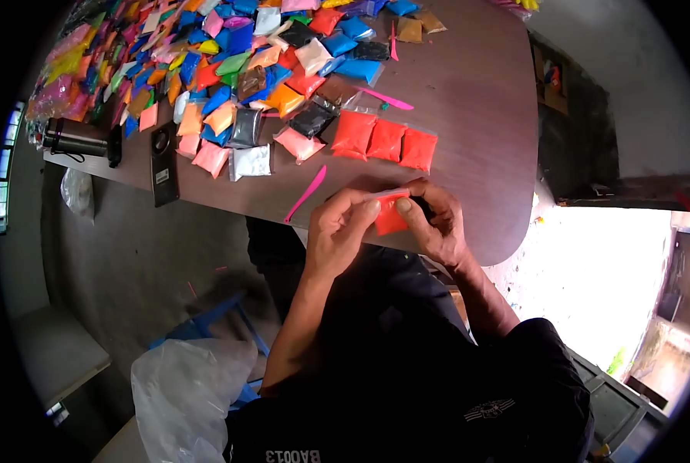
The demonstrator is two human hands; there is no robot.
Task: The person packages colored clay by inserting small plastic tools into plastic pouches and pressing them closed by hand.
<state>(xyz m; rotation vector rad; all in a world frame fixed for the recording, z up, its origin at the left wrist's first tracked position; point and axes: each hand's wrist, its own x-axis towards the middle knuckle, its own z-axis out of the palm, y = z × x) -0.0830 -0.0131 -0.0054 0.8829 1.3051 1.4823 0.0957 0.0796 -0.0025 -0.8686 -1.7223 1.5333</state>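
Both hands pinch a small clear bag of red clay-like material [391, 219] near its top edge, just over the table's front edge. My left hand [340, 225] grips its left side with the thumb in front. On the right side, my right hand [437, 224] presses its thumb against the bag, fingers curled behind. Beyond the hands, three similar red bags [385, 140] lie in a row on the table. A pink plastic knife [306, 193] rests to the left of my left hand.
A large heap of colourful filled bags [237, 69] covers the table's far left. More pink tools [388, 99] lie beside it. A dark phone-like slab [163, 166] and a steel flask [81, 139] sit at the left edge. A translucent plastic bag [190, 393] hangs near a blue stool [206, 318].
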